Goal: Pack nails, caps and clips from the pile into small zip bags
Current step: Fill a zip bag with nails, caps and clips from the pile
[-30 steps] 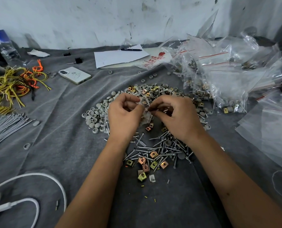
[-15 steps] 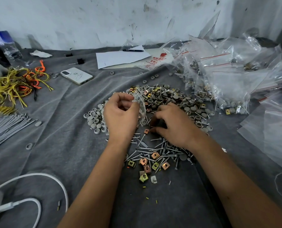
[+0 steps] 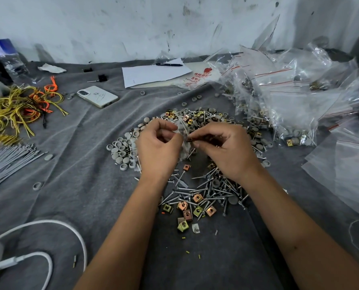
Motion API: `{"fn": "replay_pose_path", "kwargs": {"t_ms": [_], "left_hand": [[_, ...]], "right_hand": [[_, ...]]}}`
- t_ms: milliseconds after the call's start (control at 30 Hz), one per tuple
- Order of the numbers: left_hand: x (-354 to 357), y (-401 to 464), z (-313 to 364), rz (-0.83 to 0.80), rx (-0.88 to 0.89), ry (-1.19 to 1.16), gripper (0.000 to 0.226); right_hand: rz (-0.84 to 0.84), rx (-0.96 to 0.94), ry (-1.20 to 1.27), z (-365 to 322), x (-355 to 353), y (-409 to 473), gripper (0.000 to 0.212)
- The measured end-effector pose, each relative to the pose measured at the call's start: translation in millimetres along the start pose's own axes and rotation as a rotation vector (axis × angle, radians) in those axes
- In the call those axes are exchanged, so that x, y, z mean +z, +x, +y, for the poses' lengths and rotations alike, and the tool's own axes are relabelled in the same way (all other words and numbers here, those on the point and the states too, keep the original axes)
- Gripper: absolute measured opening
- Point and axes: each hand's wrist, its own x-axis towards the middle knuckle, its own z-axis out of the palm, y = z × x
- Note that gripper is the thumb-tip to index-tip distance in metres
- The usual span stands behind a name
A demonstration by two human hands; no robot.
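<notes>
Two hands are working right over the pile point(image 3: 197, 155) on the grey cloth point(image 3: 86, 174). Writing first: a plastic packet point(image 3: 201, 77) near the wall is showing a red apple mark and red characters too small to read, beside a white sheet point(image 3: 153, 74) with a pen point(image 3: 169, 64) lying on it. A bottle point(image 3: 1, 53) with a blue label is standing far left, its print unreadable.

Containers next: filled zip bags point(image 3: 283, 97) with red seal lines are heaping up on the right, carrying grey caps, nails and clips inside.

The left hand point(image 3: 158, 149) is pinching the small clear zip bag point(image 3: 183, 141) with fingers curled on its mouth, holding it above the pile's centre. The right hand point(image 3: 226, 149) is pinching a brownish metal clip point(image 3: 190, 140) at the bag's opening, fingers tightly curled; what else it holds I cannot tell.

Silver nails point(image 3: 205, 187) are lying tangled nearest the person, square copper and yellow clips point(image 3: 195, 208) among them, round grey caps point(image 3: 122, 149) spreading left. A white phone point(image 3: 98, 96) is lying face down beyond.
</notes>
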Motion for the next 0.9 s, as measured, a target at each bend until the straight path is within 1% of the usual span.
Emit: {"fn": "replay_pose_path", "kwargs": {"t_ms": [100,267,333,500,633,800,900], "left_hand": [[0.5,-1.3,0.2,-0.045,0.008,-0.002,0.017],[1.0,-0.9,-0.3,-0.121,-0.016,0.002,0.017],[0.8,-0.4,-0.3,-0.136,-0.024,0.004,0.018],[-0.1,0.3,0.8,-0.144,-0.024,0.029,0.017],[0.0,-2.5,3.3,-0.156,0.028,0.085,0.015],[0.4,-3.4,4.5,-0.203,0.077,0.152,0.014],[-0.5,-2.8,4.6,-0.202,0.067,0.127,0.014]], "right_hand": [[0.009,-0.016,-0.067,-0.6,0.2,-0.5,0.024],[0.01,-0.052,-0.274,-1.3,1.4,-0.7,0.022],[0.017,-0.067,-0.319,-1.4,1.3,-0.9,0.02],[0.055,-0.045,-0.368,0.7,1.0,-1.1,0.018],[0.073,-0.026,-0.394,2.4,0.3,-0.8,0.018],[0.078,-0.084,-0.393,-0.5,0.7,-0.5,0.014],[0.027,-0.112,-0.396,-0.7,1.8,0.0,0.018]]}}
